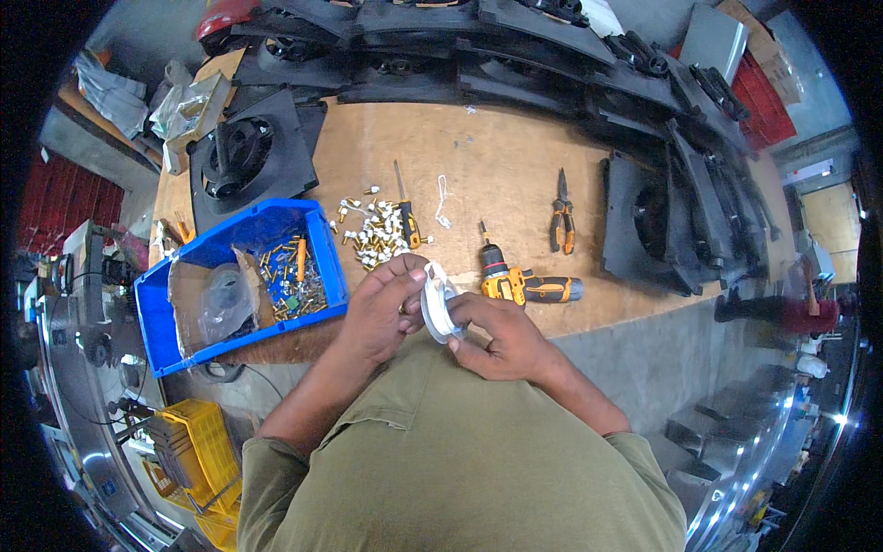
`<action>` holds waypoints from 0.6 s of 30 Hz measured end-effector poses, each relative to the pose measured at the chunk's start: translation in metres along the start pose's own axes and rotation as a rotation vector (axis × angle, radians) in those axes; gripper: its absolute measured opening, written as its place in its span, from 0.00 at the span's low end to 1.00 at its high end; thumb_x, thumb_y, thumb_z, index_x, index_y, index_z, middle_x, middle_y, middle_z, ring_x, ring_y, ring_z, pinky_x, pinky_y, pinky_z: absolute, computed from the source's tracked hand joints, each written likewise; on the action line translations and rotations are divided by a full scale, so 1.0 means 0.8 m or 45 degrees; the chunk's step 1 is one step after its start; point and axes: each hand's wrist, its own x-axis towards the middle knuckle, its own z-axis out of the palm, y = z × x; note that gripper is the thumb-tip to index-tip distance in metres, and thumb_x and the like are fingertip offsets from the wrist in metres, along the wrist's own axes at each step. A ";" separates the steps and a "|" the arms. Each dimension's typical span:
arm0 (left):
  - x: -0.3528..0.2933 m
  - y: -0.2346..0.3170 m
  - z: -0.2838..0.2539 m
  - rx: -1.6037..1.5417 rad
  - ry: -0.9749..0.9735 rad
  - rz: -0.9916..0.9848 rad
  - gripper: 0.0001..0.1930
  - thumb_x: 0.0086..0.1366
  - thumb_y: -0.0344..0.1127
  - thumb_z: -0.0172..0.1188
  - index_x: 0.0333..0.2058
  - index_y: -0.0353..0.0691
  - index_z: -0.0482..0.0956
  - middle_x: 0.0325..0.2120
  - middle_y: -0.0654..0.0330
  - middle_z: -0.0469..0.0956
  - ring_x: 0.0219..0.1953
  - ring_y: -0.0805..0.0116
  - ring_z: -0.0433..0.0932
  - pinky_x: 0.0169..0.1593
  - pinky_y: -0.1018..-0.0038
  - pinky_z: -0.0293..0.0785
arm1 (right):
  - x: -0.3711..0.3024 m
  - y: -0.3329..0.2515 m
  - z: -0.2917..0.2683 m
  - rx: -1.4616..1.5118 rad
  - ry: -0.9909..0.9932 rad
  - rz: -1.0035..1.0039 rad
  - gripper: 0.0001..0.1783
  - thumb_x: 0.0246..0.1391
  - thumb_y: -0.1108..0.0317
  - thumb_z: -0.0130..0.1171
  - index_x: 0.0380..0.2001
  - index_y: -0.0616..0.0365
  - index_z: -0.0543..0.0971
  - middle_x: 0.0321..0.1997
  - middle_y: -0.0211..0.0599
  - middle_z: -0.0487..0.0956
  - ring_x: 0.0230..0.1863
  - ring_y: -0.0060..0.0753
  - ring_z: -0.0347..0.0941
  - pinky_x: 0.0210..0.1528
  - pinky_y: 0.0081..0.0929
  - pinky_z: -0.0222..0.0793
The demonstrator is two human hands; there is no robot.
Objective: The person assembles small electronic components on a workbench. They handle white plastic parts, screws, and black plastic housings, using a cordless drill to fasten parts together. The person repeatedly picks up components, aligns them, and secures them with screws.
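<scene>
Close to my body, at the bench's front edge, I hold a roll of thin white tape, seen nearly edge-on. My right hand is closed around its right side, thumb low on the rim. My left hand pinches at the upper left of the roll, where a bit of white tape shows; whether a small piece also sits in those fingers is hard to make out. Just beyond lie small brass fittings with white ends, heaped beside a screwdriver. To the right rests a yellow and black cordless drill.
A blue bin with brass fittings, screws and a plastic bag stands at the left. Pliers and a white cord lie on the wooden bench. Black fan housings line its left, back and right. Yellow crates stand lower left.
</scene>
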 end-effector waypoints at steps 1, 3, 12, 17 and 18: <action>0.001 0.000 0.002 -0.014 -0.014 -0.010 0.06 0.68 0.36 0.54 0.36 0.41 0.74 0.17 0.71 0.65 0.14 0.83 0.58 0.16 0.84 0.54 | -0.001 -0.003 -0.002 0.006 -0.024 0.014 0.18 0.53 0.64 0.63 0.43 0.62 0.73 0.44 0.50 0.79 0.45 0.51 0.78 0.47 0.39 0.74; 0.002 -0.001 0.005 -0.034 -0.030 -0.033 0.05 0.67 0.35 0.53 0.36 0.41 0.73 0.17 0.70 0.65 0.13 0.82 0.58 0.17 0.84 0.54 | 0.000 -0.010 -0.004 0.050 0.088 0.101 0.19 0.54 0.62 0.63 0.44 0.62 0.72 0.43 0.51 0.79 0.44 0.50 0.78 0.46 0.38 0.74; 0.015 -0.006 0.009 0.000 -0.078 -0.114 0.05 0.67 0.34 0.52 0.35 0.40 0.71 0.17 0.68 0.65 0.13 0.81 0.58 0.18 0.82 0.55 | 0.003 -0.011 0.003 0.100 0.228 0.489 0.18 0.61 0.62 0.56 0.50 0.61 0.72 0.45 0.56 0.77 0.49 0.53 0.76 0.50 0.40 0.71; 0.017 -0.011 0.007 0.008 -0.078 -0.116 0.04 0.67 0.34 0.52 0.35 0.40 0.71 0.18 0.68 0.65 0.13 0.80 0.59 0.18 0.81 0.56 | 0.000 0.012 0.021 -0.137 0.415 0.308 0.15 0.62 0.64 0.52 0.48 0.62 0.74 0.47 0.57 0.77 0.51 0.56 0.73 0.52 0.42 0.69; 0.018 -0.011 0.007 0.003 -0.080 -0.110 0.04 0.67 0.34 0.52 0.35 0.40 0.71 0.18 0.68 0.65 0.13 0.80 0.59 0.18 0.81 0.57 | 0.000 0.014 0.024 -0.133 0.436 0.295 0.15 0.62 0.65 0.52 0.47 0.62 0.74 0.46 0.56 0.77 0.50 0.56 0.74 0.51 0.41 0.70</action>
